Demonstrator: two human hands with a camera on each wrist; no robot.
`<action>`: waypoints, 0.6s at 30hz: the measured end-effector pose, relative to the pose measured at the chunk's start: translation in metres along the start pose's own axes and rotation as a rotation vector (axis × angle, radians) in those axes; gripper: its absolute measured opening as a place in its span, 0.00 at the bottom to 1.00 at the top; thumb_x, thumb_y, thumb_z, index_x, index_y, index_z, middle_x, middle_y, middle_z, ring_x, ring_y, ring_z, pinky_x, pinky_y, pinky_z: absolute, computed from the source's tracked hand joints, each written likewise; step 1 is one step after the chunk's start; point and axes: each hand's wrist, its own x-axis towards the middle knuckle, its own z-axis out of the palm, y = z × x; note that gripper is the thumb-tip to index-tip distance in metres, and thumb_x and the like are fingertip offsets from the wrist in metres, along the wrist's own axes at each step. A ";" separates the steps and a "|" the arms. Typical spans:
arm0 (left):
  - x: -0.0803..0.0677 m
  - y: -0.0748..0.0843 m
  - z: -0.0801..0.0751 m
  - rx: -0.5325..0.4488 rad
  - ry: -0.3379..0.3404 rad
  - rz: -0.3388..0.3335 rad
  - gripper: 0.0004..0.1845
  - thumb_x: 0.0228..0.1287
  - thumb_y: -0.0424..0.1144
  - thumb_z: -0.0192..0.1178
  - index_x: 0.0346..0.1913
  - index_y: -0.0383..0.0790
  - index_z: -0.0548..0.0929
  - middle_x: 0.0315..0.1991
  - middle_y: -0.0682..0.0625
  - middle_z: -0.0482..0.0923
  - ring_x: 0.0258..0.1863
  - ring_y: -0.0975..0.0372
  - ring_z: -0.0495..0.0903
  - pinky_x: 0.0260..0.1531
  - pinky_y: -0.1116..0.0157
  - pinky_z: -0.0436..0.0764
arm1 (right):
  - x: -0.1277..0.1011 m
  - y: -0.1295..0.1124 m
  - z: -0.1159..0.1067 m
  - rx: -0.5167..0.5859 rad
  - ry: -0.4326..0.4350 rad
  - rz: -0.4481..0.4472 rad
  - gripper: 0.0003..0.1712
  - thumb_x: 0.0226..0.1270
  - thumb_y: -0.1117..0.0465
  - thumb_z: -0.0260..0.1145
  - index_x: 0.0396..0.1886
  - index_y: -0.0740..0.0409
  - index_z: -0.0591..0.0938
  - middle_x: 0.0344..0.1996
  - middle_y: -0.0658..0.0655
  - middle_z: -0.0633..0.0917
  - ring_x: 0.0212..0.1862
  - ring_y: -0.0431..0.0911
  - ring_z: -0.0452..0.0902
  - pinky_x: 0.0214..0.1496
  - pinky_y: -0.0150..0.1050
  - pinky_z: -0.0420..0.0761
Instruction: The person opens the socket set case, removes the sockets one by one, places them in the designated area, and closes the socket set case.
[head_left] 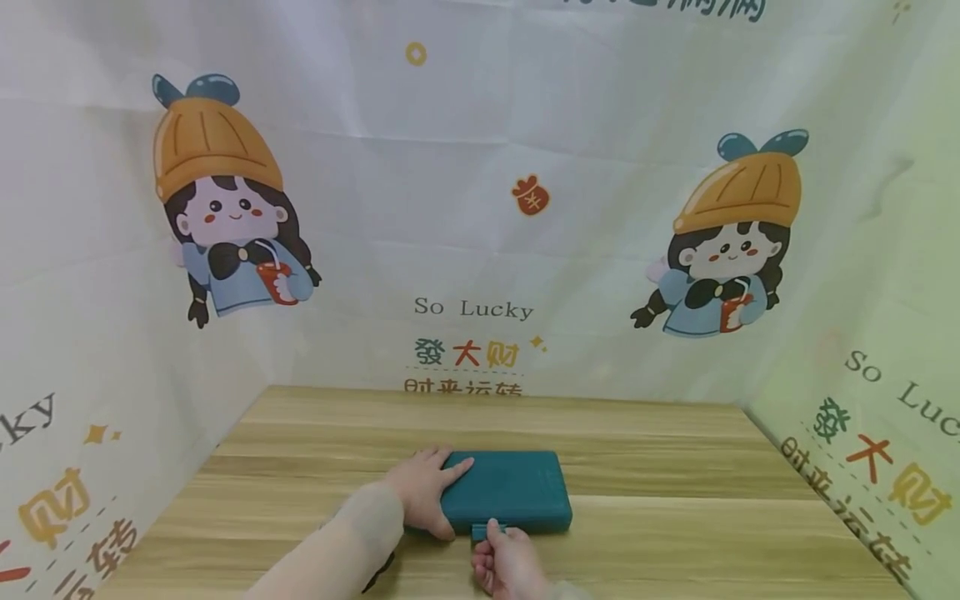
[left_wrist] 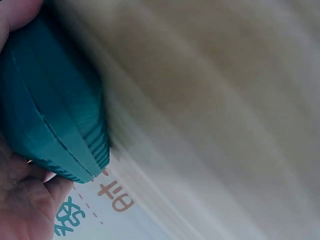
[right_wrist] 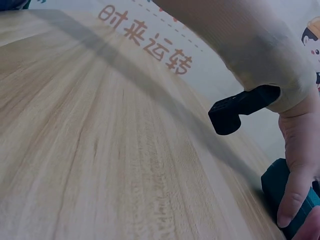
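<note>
case (head_left: 510,490), teal and flat, lies on the bench (head_left: 675,467) near its front edge, roughly mid-width, long side toward the person, lid down.

at its left end the left hand (head_left: 422,490) is laid over the corner, fingers straight and spread on the lid, thumb down against the near side; it presses rather than grips. the left wrist view shows the same teal shell (left_wrist: 55,115) close up, with its seam and ribbed edge, skin against it at top and bottom. that picture is blurred, so exactly how the fingers lie there is hard to tell.

further right, the right hand (head_left: 508,560) sits at the middle of the front edge, fingers curled, pinching a small teal tab (head_left: 487,530) that sticks out from the case, seemingly its latch. the right wrist view catches only the left thumb on the case's corner (right_wrist: 280,190), a sleeve (right_wrist: 250,45), and the black wrist mount (right_wrist: 240,107) under it.

judging from this, the step in hand looks like working the latch. to do it well, the left palm should bear straight down so the case does not slide or tip toward the front edge, which is close. the right pinch should sit squarely on the tab and move in line with its hinge, not twisting sideways, as a small plastic tab could bend or slip out of the fingers. keeping the left fingers clear of the seam would let the lid rise freely.
</note>
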 end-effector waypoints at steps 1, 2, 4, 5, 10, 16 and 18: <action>-0.001 0.000 0.002 0.000 0.008 0.005 0.55 0.41 0.65 0.70 0.75 0.57 0.58 0.73 0.43 0.55 0.71 0.47 0.55 0.65 0.48 0.62 | 0.000 0.000 -0.001 0.004 -0.007 -0.002 0.16 0.81 0.57 0.42 0.37 0.65 0.66 0.23 0.53 0.72 0.22 0.39 0.71 0.26 0.25 0.74; -0.001 -0.001 0.004 0.000 0.014 0.010 0.56 0.41 0.65 0.70 0.75 0.55 0.58 0.73 0.42 0.54 0.71 0.46 0.55 0.65 0.48 0.60 | 0.000 0.001 -0.001 0.007 -0.016 -0.008 0.16 0.81 0.57 0.42 0.36 0.65 0.66 0.23 0.52 0.72 0.22 0.39 0.71 0.27 0.25 0.74; -0.003 -0.002 0.007 -0.011 0.023 0.018 0.56 0.43 0.68 0.68 0.76 0.54 0.57 0.74 0.41 0.53 0.72 0.46 0.53 0.66 0.48 0.58 | 0.000 0.002 -0.003 0.013 -0.025 -0.015 0.16 0.81 0.57 0.43 0.35 0.65 0.66 0.23 0.53 0.72 0.23 0.39 0.71 0.27 0.25 0.74; -0.003 -0.002 0.008 -0.022 0.029 0.024 0.56 0.44 0.69 0.67 0.76 0.52 0.57 0.74 0.40 0.52 0.72 0.46 0.53 0.67 0.47 0.57 | 0.000 0.003 -0.003 0.018 -0.027 -0.017 0.16 0.81 0.57 0.43 0.35 0.64 0.66 0.23 0.53 0.72 0.23 0.39 0.71 0.27 0.26 0.74; -0.008 -0.006 0.009 -0.078 0.040 0.051 0.53 0.49 0.74 0.60 0.75 0.51 0.59 0.74 0.40 0.52 0.73 0.47 0.51 0.67 0.47 0.55 | 0.001 0.003 -0.006 0.026 -0.033 0.007 0.16 0.80 0.56 0.44 0.36 0.65 0.66 0.23 0.53 0.72 0.24 0.40 0.70 0.28 0.26 0.74; -0.012 -0.001 0.005 0.009 0.094 0.113 0.44 0.56 0.70 0.56 0.70 0.47 0.68 0.69 0.46 0.65 0.68 0.52 0.64 0.63 0.52 0.66 | -0.003 -0.003 -0.011 0.012 -0.052 0.034 0.17 0.80 0.56 0.46 0.32 0.62 0.71 0.20 0.52 0.72 0.23 0.39 0.70 0.29 0.26 0.74; -0.015 0.002 0.004 0.056 0.120 0.149 0.40 0.59 0.68 0.57 0.68 0.46 0.72 0.67 0.47 0.69 0.66 0.53 0.68 0.61 0.54 0.69 | -0.005 -0.005 -0.015 0.002 -0.068 0.038 0.17 0.80 0.57 0.47 0.33 0.64 0.72 0.20 0.52 0.74 0.24 0.39 0.72 0.30 0.27 0.75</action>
